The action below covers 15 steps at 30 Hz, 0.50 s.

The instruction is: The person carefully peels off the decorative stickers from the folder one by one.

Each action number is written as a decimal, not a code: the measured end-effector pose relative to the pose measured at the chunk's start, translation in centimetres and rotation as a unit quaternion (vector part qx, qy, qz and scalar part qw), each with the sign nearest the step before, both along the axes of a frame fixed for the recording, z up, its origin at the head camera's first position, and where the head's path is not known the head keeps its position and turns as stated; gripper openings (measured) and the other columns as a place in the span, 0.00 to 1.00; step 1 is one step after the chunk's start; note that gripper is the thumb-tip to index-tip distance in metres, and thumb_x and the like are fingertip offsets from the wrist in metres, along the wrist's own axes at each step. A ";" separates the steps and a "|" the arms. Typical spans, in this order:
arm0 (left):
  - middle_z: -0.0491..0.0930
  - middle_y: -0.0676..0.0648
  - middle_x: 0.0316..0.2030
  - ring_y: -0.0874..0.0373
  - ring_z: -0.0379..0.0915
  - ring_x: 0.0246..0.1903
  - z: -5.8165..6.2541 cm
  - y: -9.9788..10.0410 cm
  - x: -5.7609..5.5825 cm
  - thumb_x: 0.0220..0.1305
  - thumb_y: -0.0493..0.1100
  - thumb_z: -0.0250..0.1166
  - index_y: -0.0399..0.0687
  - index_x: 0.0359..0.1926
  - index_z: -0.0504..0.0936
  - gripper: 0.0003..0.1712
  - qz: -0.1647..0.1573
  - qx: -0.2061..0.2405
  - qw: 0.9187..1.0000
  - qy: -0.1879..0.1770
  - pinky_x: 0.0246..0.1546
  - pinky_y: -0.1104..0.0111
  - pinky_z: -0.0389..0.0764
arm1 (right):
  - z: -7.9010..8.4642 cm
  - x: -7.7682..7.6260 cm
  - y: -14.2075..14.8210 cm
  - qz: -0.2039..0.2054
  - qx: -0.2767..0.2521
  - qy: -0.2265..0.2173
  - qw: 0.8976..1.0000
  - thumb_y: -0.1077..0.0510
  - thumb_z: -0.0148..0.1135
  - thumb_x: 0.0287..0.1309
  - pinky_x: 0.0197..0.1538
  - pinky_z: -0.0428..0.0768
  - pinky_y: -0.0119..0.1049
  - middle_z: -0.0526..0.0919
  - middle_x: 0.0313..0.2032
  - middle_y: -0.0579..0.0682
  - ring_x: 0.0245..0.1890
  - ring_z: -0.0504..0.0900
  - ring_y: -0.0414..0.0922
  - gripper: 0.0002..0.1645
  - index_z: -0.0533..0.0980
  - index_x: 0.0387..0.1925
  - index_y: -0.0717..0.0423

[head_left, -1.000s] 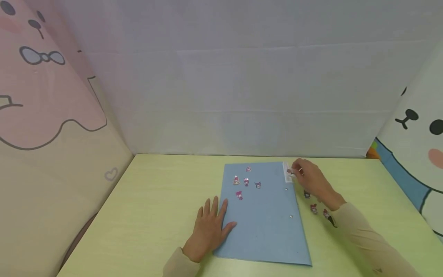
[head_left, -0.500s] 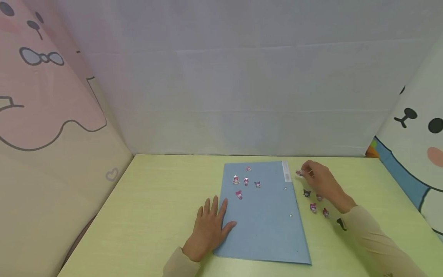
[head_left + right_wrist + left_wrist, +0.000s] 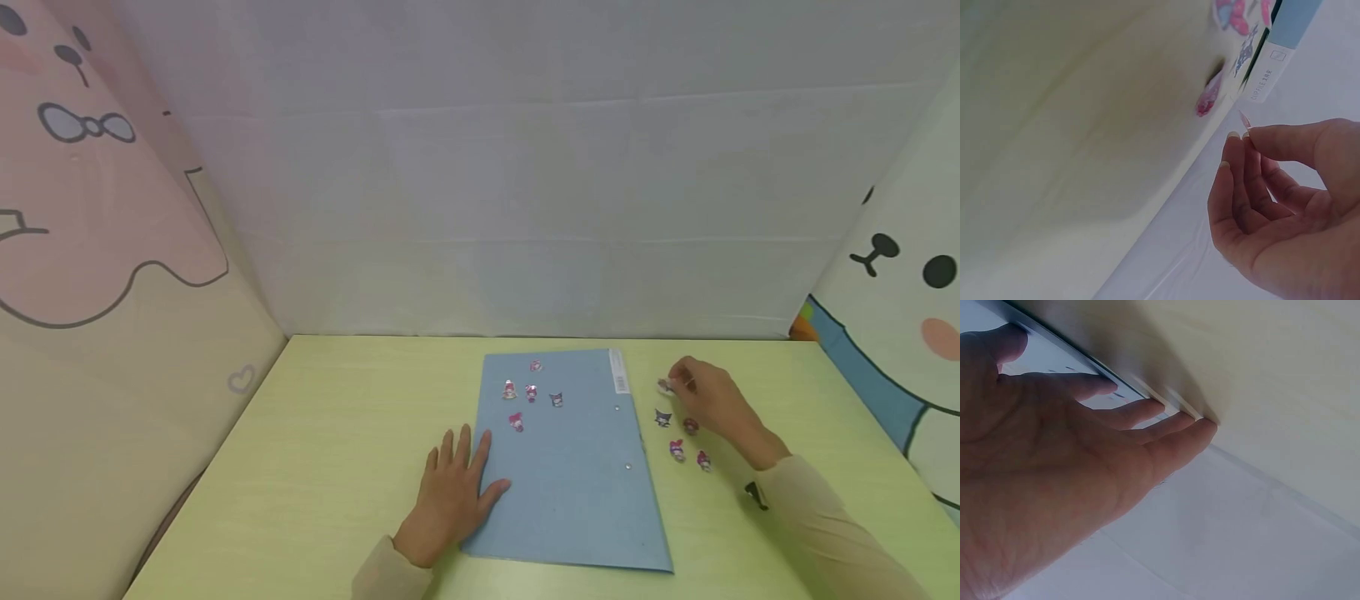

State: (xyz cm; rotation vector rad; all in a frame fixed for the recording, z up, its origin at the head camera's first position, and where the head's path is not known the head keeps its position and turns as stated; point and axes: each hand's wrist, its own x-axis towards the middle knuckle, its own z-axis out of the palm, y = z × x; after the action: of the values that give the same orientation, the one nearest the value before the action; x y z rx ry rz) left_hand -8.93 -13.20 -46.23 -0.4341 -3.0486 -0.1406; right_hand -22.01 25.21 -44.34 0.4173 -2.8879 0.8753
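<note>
A blue folder [image 3: 570, 492] lies flat on the pale yellow table. Several small cartoon stickers, one of them a pink sticker [image 3: 516, 422], are on its upper left part. My left hand [image 3: 448, 500] rests with spread fingers over the folder's left edge, fingertips reaching onto the table. To the right of the folder, my right hand [image 3: 708, 400] pinches a small cartoon sticker [image 3: 664, 386] between thumb and fingers. The right wrist view shows this pinched sticker [image 3: 1245, 120] nearly edge-on. Close below that hand lie a dark-eared sticker [image 3: 663, 418] and a reddish sticker [image 3: 691, 427].
More stickers lie right of the folder, including a pink-eared sticker [image 3: 677, 451] and a red-hooded sticker [image 3: 704, 461]. A black piece [image 3: 756, 496] is by the right sleeve. A white label [image 3: 618, 372] marks the folder's top right corner. A white backdrop [image 3: 525, 208] stands behind the table.
My right hand has moved right, away from the folder's labelled corner, with the sticker still pinched, uncovering stickers on the table. The left hand stays in place.
</note>
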 end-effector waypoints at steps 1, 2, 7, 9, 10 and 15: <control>0.68 0.32 0.70 0.32 0.64 0.68 0.0 0.0 0.0 0.72 0.64 0.57 0.43 0.73 0.70 0.40 0.000 0.000 1.000 0.001 0.63 0.43 0.68 | -0.1 0.0 0.1 -0.002 0.002 -0.004 1.000 0.66 0.57 0.70 0.46 0.80 0.57 0.83 0.39 0.64 0.40 0.81 0.58 0.07 0.76 0.45 0.69; 0.68 0.32 0.70 0.32 0.64 0.68 0.0 0.0 0.0 0.72 0.64 0.57 0.43 0.73 0.70 0.40 0.000 -0.002 1.000 0.002 0.63 0.43 0.68 | -0.1 0.1 0.2 -0.003 0.002 -0.007 1.000 0.66 0.57 0.70 0.46 0.80 0.57 0.83 0.39 0.64 0.40 0.81 0.58 0.07 0.76 0.44 0.69; 0.67 0.32 0.70 0.32 0.63 0.69 0.0 0.0 0.1 0.72 0.64 0.57 0.43 0.74 0.69 0.40 0.001 -0.001 1.000 -0.001 0.64 0.43 0.68 | -0.2 0.2 0.3 -0.001 0.002 -0.016 1.000 0.67 0.58 0.70 0.46 0.80 0.57 0.83 0.39 0.63 0.41 0.82 0.59 0.07 0.76 0.44 0.69; 0.67 0.32 0.70 0.32 0.63 0.69 0.1 0.0 0.1 0.72 0.64 0.57 0.43 0.74 0.69 0.40 0.001 0.001 1.000 -0.003 0.64 0.42 0.67 | -0.2 0.2 0.3 -0.001 0.003 -0.018 1.000 0.67 0.58 0.70 0.46 0.80 0.57 0.83 0.39 0.63 0.40 0.81 0.59 0.07 0.76 0.44 0.69; 0.67 0.32 0.70 0.32 0.63 0.69 0.1 0.0 0.1 0.72 0.64 0.57 0.43 0.74 0.69 0.40 0.001 0.002 1.000 -0.003 0.64 0.42 0.67 | -0.2 0.3 0.3 0.000 0.003 -0.018 1.000 0.67 0.58 0.69 0.46 0.80 0.57 0.83 0.38 0.63 0.40 0.81 0.58 0.06 0.76 0.43 0.69; 0.67 0.32 0.70 0.32 0.63 0.69 0.1 0.0 0.0 0.72 0.64 0.57 0.43 0.74 0.69 0.40 -0.001 0.003 1.000 -0.001 0.64 0.42 0.67 | -0.2 0.4 0.5 0.004 0.001 -0.018 1.000 0.68 0.59 0.68 0.42 0.80 0.54 0.83 0.36 0.62 0.37 0.81 0.57 0.05 0.76 0.41 0.70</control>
State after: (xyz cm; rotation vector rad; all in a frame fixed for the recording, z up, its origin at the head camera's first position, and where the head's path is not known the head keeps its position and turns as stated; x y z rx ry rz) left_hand -8.89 -13.23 -46.18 -0.4361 -3.0492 -0.1492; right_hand -21.62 25.73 -44.54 0.4173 -2.9218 0.8900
